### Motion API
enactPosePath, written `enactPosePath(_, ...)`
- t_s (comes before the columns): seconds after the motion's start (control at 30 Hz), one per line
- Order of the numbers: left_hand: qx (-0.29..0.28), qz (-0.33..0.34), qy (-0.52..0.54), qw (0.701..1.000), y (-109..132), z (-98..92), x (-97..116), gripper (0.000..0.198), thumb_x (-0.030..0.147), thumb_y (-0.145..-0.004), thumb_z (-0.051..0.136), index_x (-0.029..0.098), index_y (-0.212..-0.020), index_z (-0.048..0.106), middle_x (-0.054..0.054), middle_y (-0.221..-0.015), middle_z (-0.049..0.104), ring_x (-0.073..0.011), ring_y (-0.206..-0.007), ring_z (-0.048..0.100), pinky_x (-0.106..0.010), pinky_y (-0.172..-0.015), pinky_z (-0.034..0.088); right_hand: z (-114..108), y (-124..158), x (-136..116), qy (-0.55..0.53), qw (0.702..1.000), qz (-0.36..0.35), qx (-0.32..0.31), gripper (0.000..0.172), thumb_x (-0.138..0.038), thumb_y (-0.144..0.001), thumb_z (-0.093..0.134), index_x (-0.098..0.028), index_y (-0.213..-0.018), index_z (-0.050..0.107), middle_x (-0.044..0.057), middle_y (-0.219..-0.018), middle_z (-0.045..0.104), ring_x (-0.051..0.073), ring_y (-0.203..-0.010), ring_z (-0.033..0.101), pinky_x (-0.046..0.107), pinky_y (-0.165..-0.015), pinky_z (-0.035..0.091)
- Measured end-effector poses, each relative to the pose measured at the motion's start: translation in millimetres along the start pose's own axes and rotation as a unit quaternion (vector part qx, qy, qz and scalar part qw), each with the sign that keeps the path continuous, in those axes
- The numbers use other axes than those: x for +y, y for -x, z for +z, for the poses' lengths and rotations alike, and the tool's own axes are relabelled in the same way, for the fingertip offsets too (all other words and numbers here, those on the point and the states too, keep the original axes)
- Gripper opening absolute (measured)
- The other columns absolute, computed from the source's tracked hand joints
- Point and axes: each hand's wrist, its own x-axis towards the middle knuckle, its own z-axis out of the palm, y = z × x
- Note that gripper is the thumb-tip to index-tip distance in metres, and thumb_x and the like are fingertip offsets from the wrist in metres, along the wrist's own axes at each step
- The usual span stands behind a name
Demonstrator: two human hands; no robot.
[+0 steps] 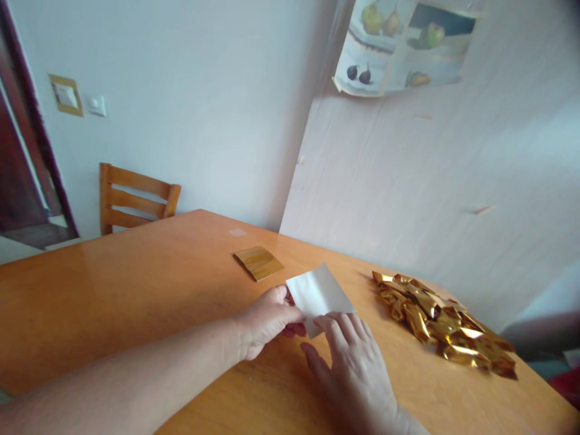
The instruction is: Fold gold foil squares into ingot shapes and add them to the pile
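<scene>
A square white sheet of paper (321, 295) is tilted above the table, pinched along its left edge by my left hand (276, 320) with the thumb on top. My right hand (353, 356) is at the sheet's lower right edge. Its fingertips touch the paper while the thumb stands apart below. Beyond my left hand, a flat stack of gold foil squares (258, 263) lies on the table. To the right is a pile of folded, shiny gold foil pieces (439, 320). The sheet's underside is hidden.
The wooden table (136, 290) runs up to a pale board (408, 181) leaning at the wall, with fruit pictures (408, 48) on it. A small pale patch (237, 232) is near the table's far edge. A wooden chair (138, 196) stands behind the table at left.
</scene>
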Motion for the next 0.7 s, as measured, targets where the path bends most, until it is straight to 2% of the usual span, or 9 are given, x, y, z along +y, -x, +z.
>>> enactPosePath(0.13,-0.028,-0.014,0.035,0.999,1.7,2.5,1.5,0.052,0.02,-0.067,0.081,0.016,-0.113,0.059,-0.009,-0.108,0.072,-0.019,-0.086,0.069,-0.028,-0.072,0.051,1.7,-1.3,-2.2,0.015,1.0,0.004,-0.007,0.004,-0.022,-0.091,0.059,-0.023,-0.094,0.062,0.005,-0.086,0.063,0.026,-0.085,0.056,0.04,-0.078,0.041)
enactPosePath(0.27,-0.059,-0.002,0.062,0.996,1.3,2.1,1.1,0.05,0.018,-0.067,0.082,0.015,-0.113,0.062,-0.011,-0.113,0.071,-0.0241,-0.102,0.068,-0.032,-0.082,0.053,1.1,-1.2,-2.0,0.005,1.0,-0.002,-0.004,0.007,-0.019,-0.091,0.058,-0.024,-0.093,0.063,0.004,-0.084,0.064,0.025,-0.082,0.055,0.037,-0.075,0.037)
enactPosePath(0.4,-0.051,-0.007,0.036,0.998,0.5,-1.0,-0.7,0.041,0.023,-0.07,0.078,0.013,-0.107,0.062,-0.013,-0.11,0.071,-0.0238,-0.099,0.068,-0.036,-0.086,0.053,1.5,-0.5,2.8,-0.009,1.0,0.008,-0.003,0.013,-0.017,-0.093,0.054,-0.023,-0.088,0.064,0.004,-0.08,0.064,0.023,-0.077,0.054,0.035,-0.073,0.034)
enactPosePath(0.47,-0.046,-0.004,0.023,0.999,-0.2,-3.3,-1.7,0.043,0.025,-0.074,0.074,0.013,-0.112,0.059,-0.013,-0.11,0.07,-0.0229,-0.097,0.068,-0.037,-0.087,0.052,1.8,-0.3,8.7,-0.028,0.999,0.034,-0.007,0.016,-0.016,-0.093,0.052,-0.022,-0.084,0.063,0.004,-0.077,0.063,0.022,-0.076,0.054,0.034,-0.072,0.034)
enactPosePath(0.53,-0.019,0.008,-0.032,0.999,-1.9,-6.7,-3.0,0.052,0.026,-0.077,0.07,0.013,-0.124,0.051,-0.01,-0.105,0.069,-0.0222,-0.095,0.067,-0.038,-0.087,0.052,1.6,-0.2,16.5,-0.052,0.997,0.063,-0.01,0.016,-0.016,-0.094,0.052,-0.022,-0.084,0.063,0.003,-0.077,0.064,0.022,-0.076,0.055,0.033,-0.071,0.035)
enactPosePath(0.6,0.047,0.048,-0.143,0.987,-4.8,-11.5,-4.9,0.065,0.023,-0.076,0.069,0.015,-0.135,0.043,-0.007,-0.1,0.067,-0.0216,-0.092,0.065,-0.04,-0.088,0.05,0.7,-0.2,24.8,-0.073,0.994,0.08,-0.009,0.016,-0.017,-0.094,0.052,-0.022,-0.084,0.062,0.003,-0.078,0.064,0.021,-0.076,0.055,0.032,-0.071,0.037)
enactPosePath(0.67,0.118,0.125,-0.27,0.947,-8.5,-17.3,-6.8,0.071,0.018,-0.073,0.069,0.016,-0.138,0.042,-0.007,-0.104,0.063,-0.022,-0.095,0.062,-0.04,-0.09,0.049,-0.3,-0.2,31.8,-0.094,0.992,0.088,-0.009,0.016,-0.019,-0.095,0.051,-0.022,-0.084,0.062,0.003,-0.079,0.064,0.021,-0.077,0.056,0.032,-0.071,0.038)
enactPosePath(0.7,0.135,0.166,-0.324,0.922,-10.2,-20.3,-7.5,0.069,0.016,-0.072,0.069,0.017,-0.136,0.045,-0.008,-0.11,0.062,-0.0226,-0.1,0.061,-0.04,-0.093,0.047,-0.7,-0.2,34.4,-0.105,0.99,0.089,-0.011,0.016,-0.019,-0.095,0.051,-0.022,-0.084,0.062,0.003,-0.079,0.064,0.021,-0.077,0.057,0.032,-0.071,0.039)
